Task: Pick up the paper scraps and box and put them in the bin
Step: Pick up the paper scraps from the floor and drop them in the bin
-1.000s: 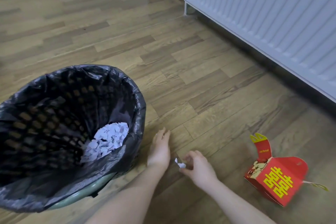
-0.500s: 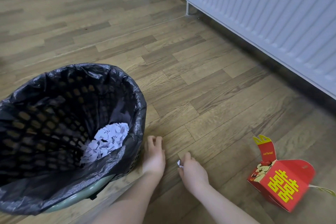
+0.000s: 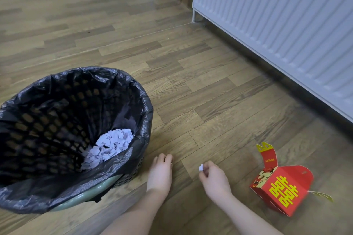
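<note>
A bin [image 3: 122, 178] lined with a black bag stands at the left on the wooden floor, with a heap of white paper scraps [image 3: 109, 149] at its bottom. My right hand [image 3: 214, 179] pinches a small white paper scrap [image 3: 201, 168] between thumb and fingers just above the floor. My left hand [image 3: 160, 172] lies flat on the floor beside the bin, fingers together, holding nothing. A red box [image 3: 282, 190] with yellow characters and an open flap lies on the floor to the right of my right hand.
A white ribbed panel [image 3: 277, 25] on short legs runs along the right side, with a dark gap beneath it. Wooden floor [image 3: 114, 30] stretches out beyond the bin.
My right hand has closed on the small scrap and lifted it slightly off the floor. My left hand drew back a little toward me.
</note>
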